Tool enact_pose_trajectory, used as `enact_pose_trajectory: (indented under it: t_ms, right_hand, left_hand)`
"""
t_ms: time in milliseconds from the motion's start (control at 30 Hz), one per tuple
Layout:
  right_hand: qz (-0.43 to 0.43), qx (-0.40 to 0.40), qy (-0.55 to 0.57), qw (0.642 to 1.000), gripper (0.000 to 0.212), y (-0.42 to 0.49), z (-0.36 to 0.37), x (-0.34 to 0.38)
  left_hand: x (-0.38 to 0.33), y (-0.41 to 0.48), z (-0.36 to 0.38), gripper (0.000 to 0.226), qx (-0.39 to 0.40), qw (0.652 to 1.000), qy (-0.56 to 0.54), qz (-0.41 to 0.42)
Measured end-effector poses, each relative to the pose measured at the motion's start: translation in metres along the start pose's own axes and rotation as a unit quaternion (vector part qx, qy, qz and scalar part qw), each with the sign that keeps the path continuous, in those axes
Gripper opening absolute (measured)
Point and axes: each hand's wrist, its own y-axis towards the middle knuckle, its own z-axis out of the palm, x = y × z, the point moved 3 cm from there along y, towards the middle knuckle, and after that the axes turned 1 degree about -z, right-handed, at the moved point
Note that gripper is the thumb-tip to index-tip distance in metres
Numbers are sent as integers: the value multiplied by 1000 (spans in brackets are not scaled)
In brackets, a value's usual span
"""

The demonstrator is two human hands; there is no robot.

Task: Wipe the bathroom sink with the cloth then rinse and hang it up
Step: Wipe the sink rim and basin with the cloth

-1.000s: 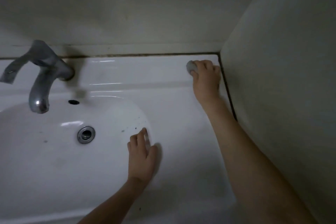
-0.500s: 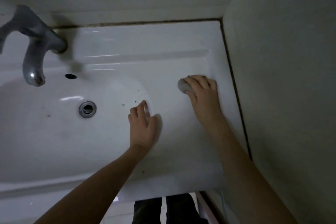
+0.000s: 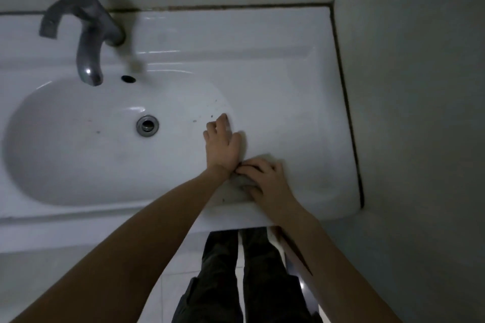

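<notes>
- Your right hand [image 3: 267, 178] lies on the flat deck of the sink [image 3: 288, 102], close to its front edge, with the fingers curled over a small grey cloth [image 3: 242, 181] and pressing it onto the white surface.
- The cloth is bunched under those fingers, and only a crumpled part shows at their left. It lies on the deck to the right of the basin [image 3: 65, 152], not in it.
- Your left hand [image 3: 223, 144] rests on the right rim of the basin, fingers relaxed and pointing to the back, holding nothing. Its wrist is touching or almost touching the fingertips of your right hand and the cloth.
- The basin holds a round metal drain [image 3: 147, 126] near its middle and an overflow hole [image 3: 128, 78] in the back wall. A few dark specks [image 3: 194, 120] sit on its right slope, just left of your left fingertips.
- The grey faucet [image 3: 89, 42] stands at the back left, its spout reaching over the basin.
- A wall [image 3: 420, 86] meets the right end of the sink along a dark seam.
- Below the front edge you see your dark trousers [image 3: 223, 283] over a pale tiled floor [image 3: 191, 254].
</notes>
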Motion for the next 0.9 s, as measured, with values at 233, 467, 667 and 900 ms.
enact_pose_trajectory:
  t_ms: [233,467,667,900]
  right_hand:
    - [24,45,88,995,32,3,-18,-1]
    - [3,139,-45,989,30,-13,-51,-22]
    - [-56,154,-4,987,35,21,11,50]
    - [-73,185,42,979,29,50,74,107]
  left_hand:
    - [10,-10,-49,49,115,992,43,-4]
    - [85,-80,-174,52,85,962,238,99]
    - [150,-106,-219,37,40,926,332,175]
    - [149,-102,-221,38,40,924,334,179]
